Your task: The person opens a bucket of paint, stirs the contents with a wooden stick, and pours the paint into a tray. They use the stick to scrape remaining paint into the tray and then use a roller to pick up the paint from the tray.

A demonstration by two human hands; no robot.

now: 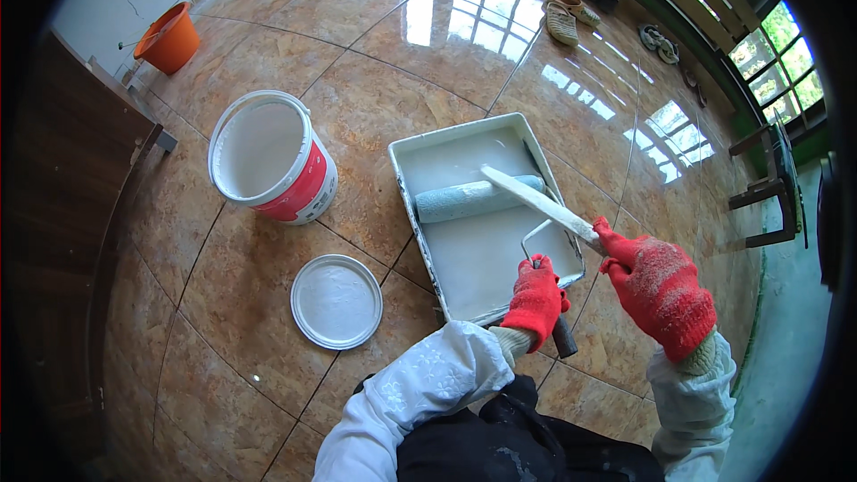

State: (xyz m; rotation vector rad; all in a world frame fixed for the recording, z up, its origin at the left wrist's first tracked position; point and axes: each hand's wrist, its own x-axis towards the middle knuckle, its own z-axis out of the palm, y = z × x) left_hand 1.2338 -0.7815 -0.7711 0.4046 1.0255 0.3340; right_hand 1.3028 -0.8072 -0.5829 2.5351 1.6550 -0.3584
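Note:
My left hand (536,300), in a red glove, is closed round the dark handle of a paint roller (478,199). The pale blue roller sleeve lies across the white paint tray (427,254), which has white paint in it. My right hand (661,290), also red-gloved and dusted with white specks, grips a flat paint-coated stick (540,202). The stick's far end reaches over the roller sleeve; whether it touches the sleeve I cannot tell. Left of the tray stands an uncovered white paint bucket (303,180) with a red band. Its round white lid (336,302) lies on the floor nearer to me.
Brown glossy tiles (241,303) cover the floor. An orange bucket (168,40) stands at the far left, near a dark wooden cabinet (62,214). Shoes (564,21) sit by the far wall. A dark chair-like wooden piece (772,187) stands at the right.

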